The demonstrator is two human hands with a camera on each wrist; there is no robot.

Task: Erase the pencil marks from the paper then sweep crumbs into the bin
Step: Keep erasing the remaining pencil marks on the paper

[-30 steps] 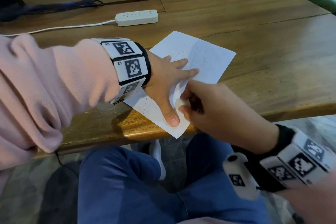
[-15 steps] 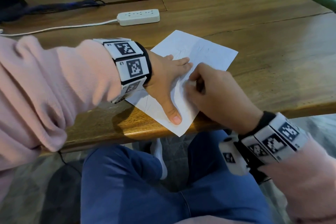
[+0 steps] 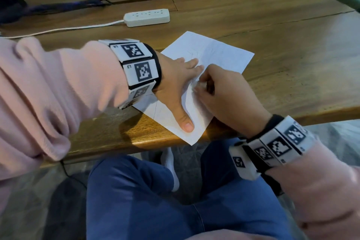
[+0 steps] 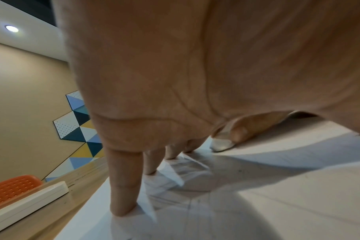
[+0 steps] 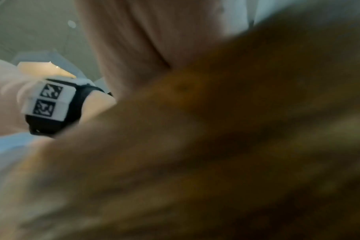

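Observation:
A white sheet of paper (image 3: 220, 52) with faint pencil lines lies at the near edge of the wooden table (image 3: 272, 31), one corner hanging over the edge. My left hand (image 3: 175, 85) presses flat on it, fingers straight and thumb stretched toward the edge. My right hand (image 3: 218, 91) pinches a small white eraser (image 3: 201, 84) and holds it down on the paper just right of the left fingers. In the left wrist view the eraser (image 4: 221, 143) touches the sheet (image 4: 288, 203) under a fingertip. The right wrist view is blurred by my own hand.
A white power strip (image 3: 147, 17) with its cord lies on the table behind the paper. A dark bundle of cables (image 3: 58, 7) sits at the far left. My legs in blue trousers (image 3: 155, 200) are below the table edge. No bin is in view.
My right hand with the eraser has moved up the sheet, away from the table edge, toward the left fingertips. The left hand has stayed pressed on the paper.

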